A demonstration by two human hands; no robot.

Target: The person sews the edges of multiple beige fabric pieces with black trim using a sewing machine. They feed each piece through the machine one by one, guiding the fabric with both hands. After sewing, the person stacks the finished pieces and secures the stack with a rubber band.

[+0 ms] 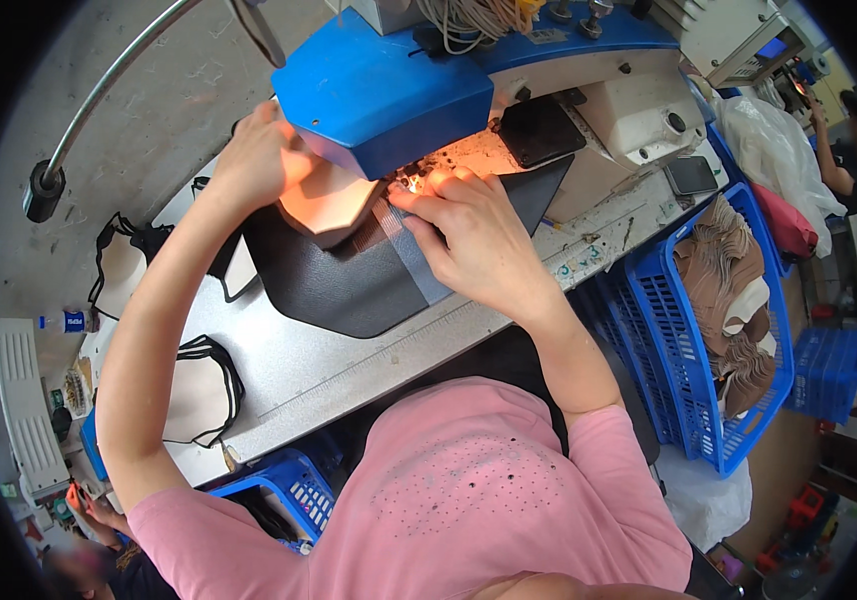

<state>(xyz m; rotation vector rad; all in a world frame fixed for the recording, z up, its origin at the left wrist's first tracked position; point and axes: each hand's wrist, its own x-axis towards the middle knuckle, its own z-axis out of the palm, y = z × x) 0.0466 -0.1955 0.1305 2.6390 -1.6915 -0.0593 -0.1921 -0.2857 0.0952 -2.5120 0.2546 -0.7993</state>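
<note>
A black leather-like panel (pixel 324 285) with a grey strip (pixel 411 255) across it lies under the blue head of a sewing machine (pixel 384 95). On it sits a cream-coloured piece (pixel 334 207) with a dark edge. My left hand (pixel 264 160) is closed round the far left side of this cream piece, its fingertips partly hidden by the machine head. My right hand (pixel 474 230) rests over the panel beside the lit spot under the head. Its fingers are curled, with thumb and forefinger close together; what they pinch, if anything, cannot be made out.
Cream pieces with black edging (pixel 199 390) lie on the left of the table (pixel 329 375). A black phone-like slab (pixel 541 130) and a grey one (pixel 691 175) rest on the right. Blue crates (pixel 657 300) with brown pieces stand right; a bent lamp arm (pixel 109 90) is left.
</note>
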